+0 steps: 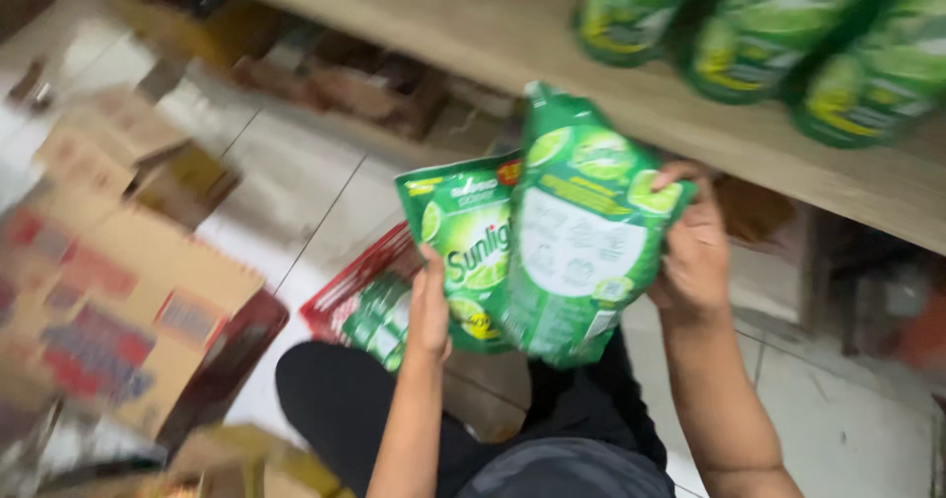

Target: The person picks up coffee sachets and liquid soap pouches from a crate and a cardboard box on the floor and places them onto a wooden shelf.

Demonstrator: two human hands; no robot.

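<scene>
Two green refill pouches with lime pictures are held up in front of me. My left hand (430, 306) grips the lower edge of the left pouch (463, 237), whose front faces me. My right hand (695, 252) holds the right pouch (576, 227) by its side, back panel with a white label toward me. The right pouch overlaps the left one. Both sit just below the front edge of a wooden shelf (512, 35).
Several matching green pouches (778, 35) stand on the shelf at upper right. A red carton (360, 296) with more pouches lies on the tiled floor. Cardboard boxes (108, 291) pile up at left. My dark-clothed knees are at the bottom.
</scene>
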